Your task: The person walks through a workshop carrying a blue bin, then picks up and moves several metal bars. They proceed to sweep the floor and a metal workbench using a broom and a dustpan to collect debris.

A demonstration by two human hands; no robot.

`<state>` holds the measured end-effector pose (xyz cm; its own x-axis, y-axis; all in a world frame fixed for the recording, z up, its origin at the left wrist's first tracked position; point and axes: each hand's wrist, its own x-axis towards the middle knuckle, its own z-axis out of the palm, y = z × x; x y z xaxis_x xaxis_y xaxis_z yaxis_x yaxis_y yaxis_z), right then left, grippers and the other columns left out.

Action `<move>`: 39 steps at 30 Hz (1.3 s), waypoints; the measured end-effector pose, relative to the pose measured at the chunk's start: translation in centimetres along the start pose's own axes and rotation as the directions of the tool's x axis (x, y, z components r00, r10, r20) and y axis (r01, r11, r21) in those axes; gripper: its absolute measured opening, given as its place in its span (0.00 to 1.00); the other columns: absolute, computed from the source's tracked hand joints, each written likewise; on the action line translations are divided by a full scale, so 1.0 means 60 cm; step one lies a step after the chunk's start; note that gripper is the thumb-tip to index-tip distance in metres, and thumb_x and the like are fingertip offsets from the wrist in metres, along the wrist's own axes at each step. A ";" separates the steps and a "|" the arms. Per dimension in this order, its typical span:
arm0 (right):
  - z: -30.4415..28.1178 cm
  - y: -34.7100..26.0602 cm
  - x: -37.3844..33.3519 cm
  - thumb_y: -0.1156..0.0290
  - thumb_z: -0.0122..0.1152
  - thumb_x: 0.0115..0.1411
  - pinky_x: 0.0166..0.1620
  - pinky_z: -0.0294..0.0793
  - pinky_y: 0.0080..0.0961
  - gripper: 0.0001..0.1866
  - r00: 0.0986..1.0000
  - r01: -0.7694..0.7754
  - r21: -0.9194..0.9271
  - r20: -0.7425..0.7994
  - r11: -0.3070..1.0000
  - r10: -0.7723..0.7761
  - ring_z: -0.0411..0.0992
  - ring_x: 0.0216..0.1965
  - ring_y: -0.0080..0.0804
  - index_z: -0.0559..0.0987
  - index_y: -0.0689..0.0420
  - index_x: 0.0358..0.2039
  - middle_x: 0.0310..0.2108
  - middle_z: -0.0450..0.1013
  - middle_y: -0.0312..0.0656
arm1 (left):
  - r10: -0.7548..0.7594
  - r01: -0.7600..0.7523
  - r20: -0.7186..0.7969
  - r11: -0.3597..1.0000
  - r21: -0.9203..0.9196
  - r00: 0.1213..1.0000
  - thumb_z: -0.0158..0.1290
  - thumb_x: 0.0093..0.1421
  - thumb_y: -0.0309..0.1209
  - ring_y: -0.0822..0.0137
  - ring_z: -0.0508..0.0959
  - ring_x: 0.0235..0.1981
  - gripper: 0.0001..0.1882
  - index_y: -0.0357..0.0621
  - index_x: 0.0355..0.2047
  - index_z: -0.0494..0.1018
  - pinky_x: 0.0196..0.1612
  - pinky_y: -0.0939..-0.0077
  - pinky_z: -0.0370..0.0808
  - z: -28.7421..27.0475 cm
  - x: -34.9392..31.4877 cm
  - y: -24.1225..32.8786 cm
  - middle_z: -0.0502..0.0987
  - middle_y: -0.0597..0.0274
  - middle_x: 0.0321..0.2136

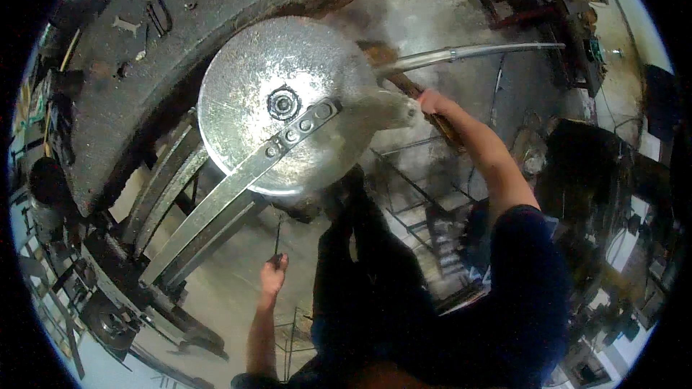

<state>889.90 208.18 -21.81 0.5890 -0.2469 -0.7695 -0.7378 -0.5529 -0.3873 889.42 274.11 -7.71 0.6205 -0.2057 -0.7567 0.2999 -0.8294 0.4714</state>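
Much of the lower middle is swallowed by the person's dark clothing, and the fisheye rim bends and darkens everything toward the edges, so the clutter on the right and lower left is hard to make out. The right hand is reached out beside the large round metal disc, closed around a brownish handle whose far end is hidden behind the hand and forearm; just how the fingers wrap it cannot be told. The left hand sits low, below the disc, pinching the lower end of a thin dark rod that stands nearly upright; its top fades against the shadow under the disc. The disc is bright, scuffed steel with a dark bolted hub at its centre, lying at the rim of a heavy dark desk. A flat steel bar with a row of bolts crosses the disc and runs down to the lower left. A long curved metal tube leaves the disc's right side toward the upper right. Small tools lie scattered on the desk, too small to identify.
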 end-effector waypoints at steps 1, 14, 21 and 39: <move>0.027 0.004 0.029 0.71 0.53 0.35 0.21 0.65 0.27 0.05 0.985 -0.171 0.218 0.004 0.961 0.174 0.63 0.16 0.32 0.69 0.58 0.13 0.13 0.66 0.39 | 0.048 -0.049 0.059 0.999 0.015 0.997 0.46 0.52 0.46 0.54 0.73 0.24 0.19 0.40 0.29 0.71 0.28 0.68 0.67 0.005 0.005 -0.001 0.73 0.52 0.21; 0.019 0.143 -0.193 0.70 0.53 0.37 0.25 0.67 0.27 0.03 0.839 0.544 -0.592 0.390 0.595 -0.379 0.65 0.18 0.33 0.71 0.52 0.11 0.14 0.66 0.38 | 0.066 -0.074 0.034 0.827 0.557 0.997 0.36 0.56 0.49 0.49 0.73 0.27 0.22 0.45 0.31 0.71 0.31 0.57 0.68 0.023 0.065 0.190 0.73 0.49 0.23; -0.004 0.145 -0.106 0.70 0.57 0.35 0.25 0.65 0.25 0.07 0.866 0.493 -0.529 0.219 0.691 -0.450 0.67 0.21 0.33 0.74 0.56 0.19 0.17 0.68 0.37 | 0.225 -0.192 0.036 0.724 0.662 0.974 0.35 0.57 0.46 0.48 0.73 0.23 0.21 0.42 0.27 0.71 0.28 0.56 0.68 0.039 0.114 0.238 0.72 0.46 0.19; 0.025 -0.024 -0.230 0.71 0.48 0.42 0.24 0.64 0.32 0.08 0.948 0.279 -0.244 0.223 0.929 -0.226 0.66 0.20 0.46 0.71 0.60 0.13 0.16 0.69 0.47 | 0.345 -0.324 0.085 0.727 0.605 0.935 0.37 0.57 0.45 0.53 0.74 0.22 0.22 0.41 0.18 0.69 0.26 0.61 0.70 0.122 0.129 0.254 0.73 0.50 0.19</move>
<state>882.35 213.60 -11.37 0.6514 0.0684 -0.7556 -0.4407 -0.7766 -0.4502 893.47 256.08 -9.69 0.6219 -0.5228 -0.5831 -0.4213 -0.8509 0.3136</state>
